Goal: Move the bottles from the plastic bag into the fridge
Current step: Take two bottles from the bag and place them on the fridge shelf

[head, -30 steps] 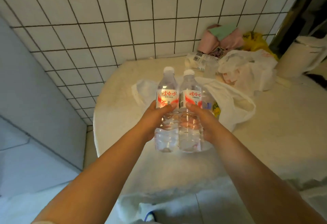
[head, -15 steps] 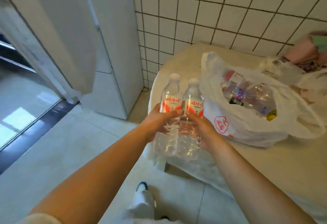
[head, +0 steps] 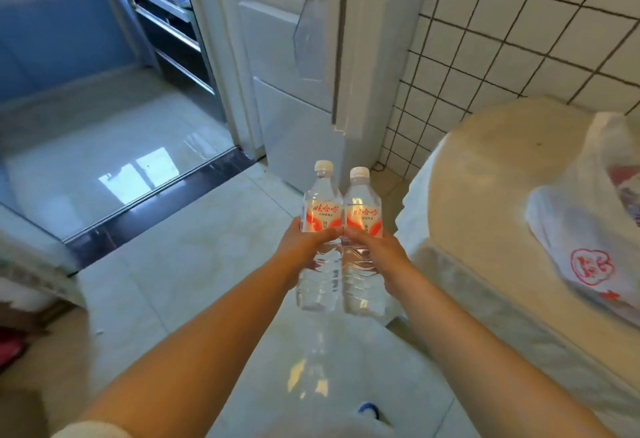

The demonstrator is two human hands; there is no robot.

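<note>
Two upright water bottles point(head: 341, 230), touching side by side, are grasped by the left hand point(head: 304, 247) and right hand point(head: 372, 250); the fridge point(head: 294, 98) (door closed) stands at twelve o'clock, nearer the left.

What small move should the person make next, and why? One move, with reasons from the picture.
Probably carry both bottles forward to the fridge: the left hand and right hand each grip an upright bottle, and the fridge stands ahead, its doors closed.

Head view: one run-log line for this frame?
phase: carry | left hand: grips clear red-labelled water bottle | right hand: grips matching clear bottle | white plastic bag: on round table | white fridge: ahead
</note>
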